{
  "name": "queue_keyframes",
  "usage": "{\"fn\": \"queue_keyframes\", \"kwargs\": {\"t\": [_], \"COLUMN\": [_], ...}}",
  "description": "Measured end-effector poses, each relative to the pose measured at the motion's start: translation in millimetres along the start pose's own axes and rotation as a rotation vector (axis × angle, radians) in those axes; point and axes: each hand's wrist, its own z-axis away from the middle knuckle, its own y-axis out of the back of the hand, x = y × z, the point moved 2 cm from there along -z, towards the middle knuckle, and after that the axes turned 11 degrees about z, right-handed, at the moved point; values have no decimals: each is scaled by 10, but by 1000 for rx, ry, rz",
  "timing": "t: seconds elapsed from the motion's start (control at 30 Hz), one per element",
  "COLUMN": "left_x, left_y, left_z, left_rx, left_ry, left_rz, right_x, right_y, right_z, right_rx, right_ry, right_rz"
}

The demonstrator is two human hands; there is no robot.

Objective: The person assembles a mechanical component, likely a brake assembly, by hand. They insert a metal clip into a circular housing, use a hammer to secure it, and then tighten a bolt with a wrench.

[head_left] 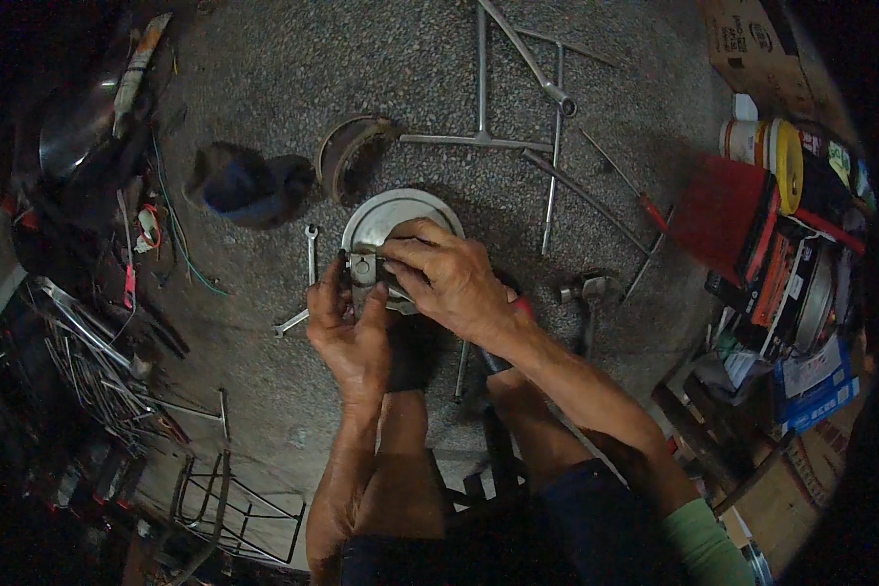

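Observation:
My left hand (350, 337) grips a small metal piece (363, 265) with a round feature on its face, thumb on one side and fingers on the other. My right hand (451, 278) has its fingers curled at the right side of the same piece, pinching there; its fingertips are partly hidden. Beneath both hands is a round silver metal plate (400, 203) with a raised rim, its near part covered by the hands. To the left of the hands, a wrench (312, 252) lies on the floor, and a second wrench (291, 323) lies nearer.
Beyond the plate are a curved brake shoe (334, 161), a dark cloth (249, 186) and T-handle wrenches (481, 139). A hammer (588, 298) lies right. Boxes, a red case (723, 210) and a yellow-lidded tub (787, 166) stand far right. Metal rods (98, 376) and a wire rack (239, 503) sit left.

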Motion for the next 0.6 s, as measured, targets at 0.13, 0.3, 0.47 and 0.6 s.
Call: {"fn": "queue_keyframes", "kwargs": {"t": [0.13, 0.3, 0.47, 0.6], "left_x": [48, -70, -60, -83], "left_y": [-8, -5, -1, -2], "left_z": [-6, -12, -17, -24], "left_rx": [7, 38, 26, 47], "left_ry": [-46, -35, -18, 3], "left_rz": [-72, 24, 33, 66], "right_x": [29, -7, 49, 94], "right_y": [-56, -56, -79, -93], "right_z": [11, 26, 34, 14], "right_rx": [45, 40, 48, 46], "right_ry": [-47, -62, -34, -7], "right_rz": [-70, 8, -16, -57]}}
